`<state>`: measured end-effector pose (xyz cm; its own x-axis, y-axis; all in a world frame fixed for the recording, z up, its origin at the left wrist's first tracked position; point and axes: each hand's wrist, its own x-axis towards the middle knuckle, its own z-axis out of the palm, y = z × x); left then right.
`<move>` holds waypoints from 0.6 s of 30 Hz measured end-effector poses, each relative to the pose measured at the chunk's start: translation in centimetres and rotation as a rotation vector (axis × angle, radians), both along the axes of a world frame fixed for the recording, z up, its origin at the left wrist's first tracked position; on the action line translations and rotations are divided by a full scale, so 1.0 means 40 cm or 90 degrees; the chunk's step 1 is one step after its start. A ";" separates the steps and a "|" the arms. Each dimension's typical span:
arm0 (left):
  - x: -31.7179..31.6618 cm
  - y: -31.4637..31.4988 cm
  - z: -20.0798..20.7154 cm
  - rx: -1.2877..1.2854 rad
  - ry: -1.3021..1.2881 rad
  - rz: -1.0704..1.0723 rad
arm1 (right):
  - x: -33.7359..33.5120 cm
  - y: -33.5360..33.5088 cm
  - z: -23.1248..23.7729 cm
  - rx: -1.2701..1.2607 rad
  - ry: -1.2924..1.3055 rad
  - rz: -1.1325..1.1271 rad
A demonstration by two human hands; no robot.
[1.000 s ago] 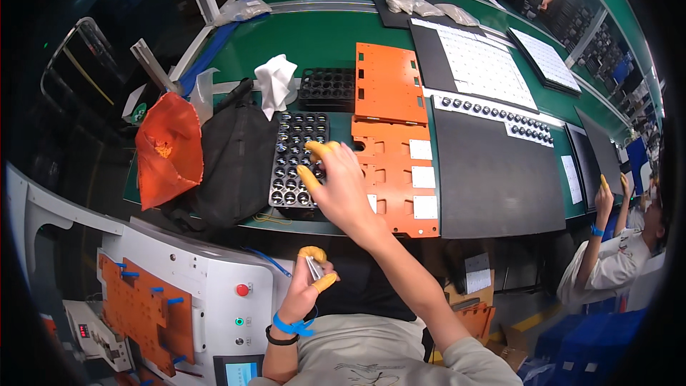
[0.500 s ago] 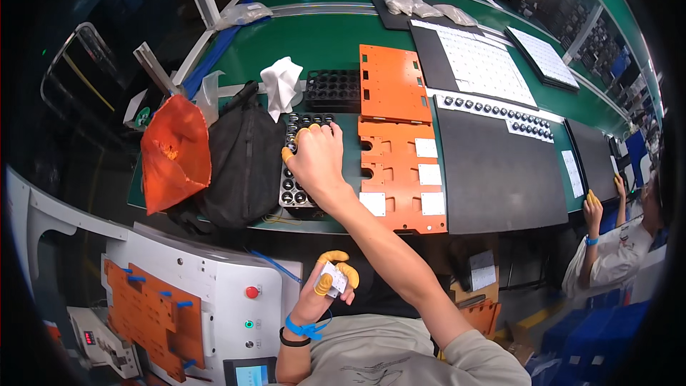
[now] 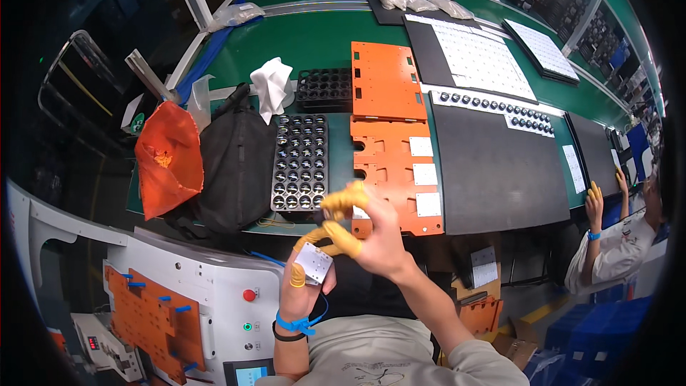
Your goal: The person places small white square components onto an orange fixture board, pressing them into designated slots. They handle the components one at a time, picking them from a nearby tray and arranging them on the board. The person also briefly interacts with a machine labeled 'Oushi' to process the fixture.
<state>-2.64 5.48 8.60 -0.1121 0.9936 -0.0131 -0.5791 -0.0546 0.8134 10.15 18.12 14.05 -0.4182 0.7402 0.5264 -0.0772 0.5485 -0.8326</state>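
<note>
My left hand [image 3: 304, 289] is raised in front of my chest, shut on a small square silver plate [image 3: 313, 263]. It wears yellow finger cots and a blue wrist strap. My right hand [image 3: 371, 232], also in yellow finger cots, is close beside it, with curled fingertips right at the plate's upper edge. Whether those fingers pinch anything is hidden. Just beyond both hands a black tray [image 3: 300, 164] of shiny round parts lies on the green bench. To its right is an orange cut-out panel [image 3: 396, 168] with white labels.
A black bag [image 3: 236, 164], an orange bag [image 3: 168, 157] and a white cloth [image 3: 271, 86] lie left of the tray. Behind are an empty black tray [image 3: 325, 89] and a second orange panel [image 3: 386, 78]. A black mat [image 3: 493, 171] lies right. A person [image 3: 607, 243] sits far right.
My right hand has drawn back from the black tray toward my body and now meets my left hand, which has risen with the silver plate.
</note>
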 end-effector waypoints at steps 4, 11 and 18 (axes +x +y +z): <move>0.019 0.009 0.043 0.006 0.106 0.097 | 0.054 -0.057 -0.001 -0.118 -0.016 0.096; 0.068 0.032 0.086 0.021 0.125 0.153 | 0.101 -0.054 -0.024 -0.074 -0.064 0.104; 0.090 0.017 0.076 0.054 0.163 0.178 | 0.139 -0.040 -0.027 0.024 -0.080 0.175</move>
